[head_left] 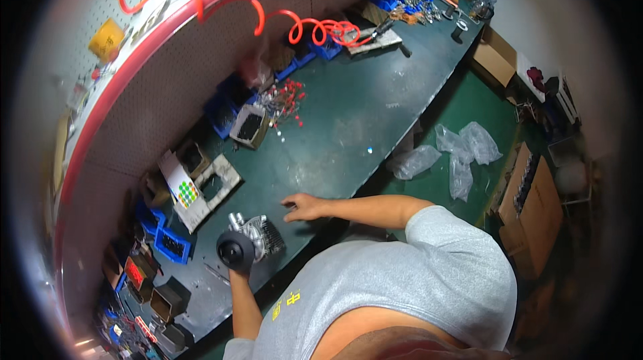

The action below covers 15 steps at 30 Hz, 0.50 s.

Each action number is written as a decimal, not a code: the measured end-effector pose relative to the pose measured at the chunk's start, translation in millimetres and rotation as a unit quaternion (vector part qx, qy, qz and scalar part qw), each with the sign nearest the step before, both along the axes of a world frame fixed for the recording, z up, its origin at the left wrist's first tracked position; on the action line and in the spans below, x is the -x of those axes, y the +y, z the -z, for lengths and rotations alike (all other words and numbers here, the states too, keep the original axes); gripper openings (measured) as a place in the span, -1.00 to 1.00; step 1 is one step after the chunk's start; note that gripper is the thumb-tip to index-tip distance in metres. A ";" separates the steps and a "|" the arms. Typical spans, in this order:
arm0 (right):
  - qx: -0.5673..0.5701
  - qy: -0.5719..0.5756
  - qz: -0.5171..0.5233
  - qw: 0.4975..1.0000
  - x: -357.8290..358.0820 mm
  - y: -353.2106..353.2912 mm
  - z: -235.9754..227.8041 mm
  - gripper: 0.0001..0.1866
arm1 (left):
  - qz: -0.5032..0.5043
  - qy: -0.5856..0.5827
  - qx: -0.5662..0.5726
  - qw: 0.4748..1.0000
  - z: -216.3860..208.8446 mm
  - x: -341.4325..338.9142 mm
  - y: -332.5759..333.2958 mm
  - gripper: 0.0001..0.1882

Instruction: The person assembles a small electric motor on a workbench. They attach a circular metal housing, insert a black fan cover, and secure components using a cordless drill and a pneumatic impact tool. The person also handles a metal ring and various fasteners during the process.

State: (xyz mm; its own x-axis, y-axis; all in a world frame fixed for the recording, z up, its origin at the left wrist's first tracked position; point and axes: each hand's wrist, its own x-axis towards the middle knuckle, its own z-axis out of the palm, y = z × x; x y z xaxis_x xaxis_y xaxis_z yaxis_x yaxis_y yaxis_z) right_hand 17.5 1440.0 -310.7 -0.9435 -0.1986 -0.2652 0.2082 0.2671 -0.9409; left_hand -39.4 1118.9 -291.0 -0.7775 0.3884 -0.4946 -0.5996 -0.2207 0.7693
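A small finned metal engine (256, 234) with a round black part (236, 250) on its near left side is at the bench's near edge. My left hand (239, 271) reaches up against the underside of that black part. Its fingers are hidden there, so its grip does not show. To the right of the engine, my right hand (305, 207) is over the bench edge with fingers apart and nothing visible in them. A thin metal tool (216, 273) lies on the bench left of my left wrist.
The dark green bench (335, 129) runs to the far right. Along its back stand a white carton (184, 191), blue bins (173, 245) and a box of black parts (250, 125). A coiled red air hose (295, 28) hangs above. Plastic bags (462, 149) lie on the floor.
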 end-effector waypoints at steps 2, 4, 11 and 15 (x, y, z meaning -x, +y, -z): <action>-0.022 0.038 0.057 0.997 14.4 68.3 16.0 -0.24 | -0.005 -0.002 0.033 0.999 3.4 0.2 -4.0 -0.62; -0.167 0.091 0.120 0.974 39.0 152.2 26.8 -0.42 | -0.028 -0.006 0.086 0.996 8.9 -5.3 -12.3 -0.64; -0.460 0.154 0.303 0.821 152.9 537.5 28.2 -0.50 | -0.138 -0.130 0.365 0.912 25.7 -101.3 -19.5 -0.69; -0.649 0.061 0.264 0.710 219.3 683.6 36.1 -0.51 | -0.134 -0.247 0.434 0.856 16.4 -169.5 57.1 -0.72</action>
